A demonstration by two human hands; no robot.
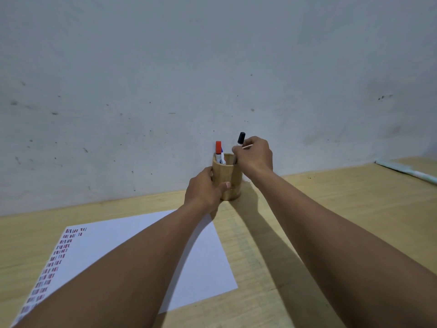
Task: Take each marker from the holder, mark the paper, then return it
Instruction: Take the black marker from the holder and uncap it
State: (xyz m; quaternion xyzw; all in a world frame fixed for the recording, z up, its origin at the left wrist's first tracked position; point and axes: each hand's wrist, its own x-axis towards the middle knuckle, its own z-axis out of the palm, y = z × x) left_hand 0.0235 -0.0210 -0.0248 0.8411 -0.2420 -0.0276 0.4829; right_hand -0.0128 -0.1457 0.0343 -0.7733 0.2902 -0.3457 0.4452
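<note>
Against scuffed wall [165,79], wooden table [331,221].

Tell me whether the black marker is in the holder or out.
Partly in. The black marker has its cap above the holder rim and its lower end inside, pinched by the right hand; the left hand grips the holder.

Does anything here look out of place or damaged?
Nothing stands out. The wooden holder stands upright, steadied by the left hand; the right hand grips the black-capped marker; the paper lies flat.
</note>
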